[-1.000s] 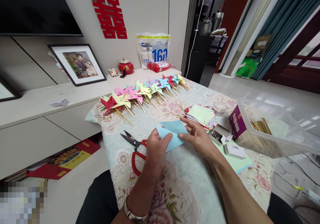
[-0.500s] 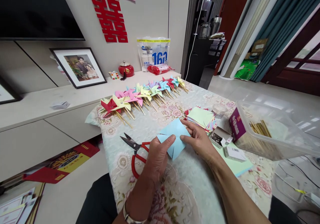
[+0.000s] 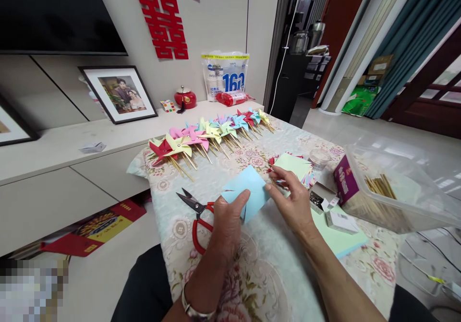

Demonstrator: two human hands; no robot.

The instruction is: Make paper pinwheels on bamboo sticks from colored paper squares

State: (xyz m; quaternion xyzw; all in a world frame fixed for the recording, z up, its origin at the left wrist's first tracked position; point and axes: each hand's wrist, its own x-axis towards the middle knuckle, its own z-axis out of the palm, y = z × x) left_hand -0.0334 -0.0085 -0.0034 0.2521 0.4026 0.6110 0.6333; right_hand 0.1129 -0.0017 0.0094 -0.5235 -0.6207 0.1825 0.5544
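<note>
A blue paper square (image 3: 252,187) with slits cut in from its corners is held above the table by my left hand (image 3: 228,219), thumb on top and fingers beneath. My right hand (image 3: 293,199) is at the sheet's right corner with thumb and fingers spread; whether the thumb touches the paper I cannot tell. Red-handled scissors (image 3: 197,211) lie partly opened to the left of my left hand. Behind my right hand is a stack of cut coloured paper squares (image 3: 293,164), light green on top.
Finished paper pinwheels (image 3: 201,137) on sticks lie in a row along the table's far side. To the right are an opened box of metal pins (image 3: 317,199), a small white box (image 3: 341,221), green paper (image 3: 334,243) and a clear bin (image 3: 382,207) with sticks.
My right hand has loosened and opened, drawing back to the right from the blue paper. The sheet has turned slightly and lies flatter in my left hand. The view has shifted a little.
</note>
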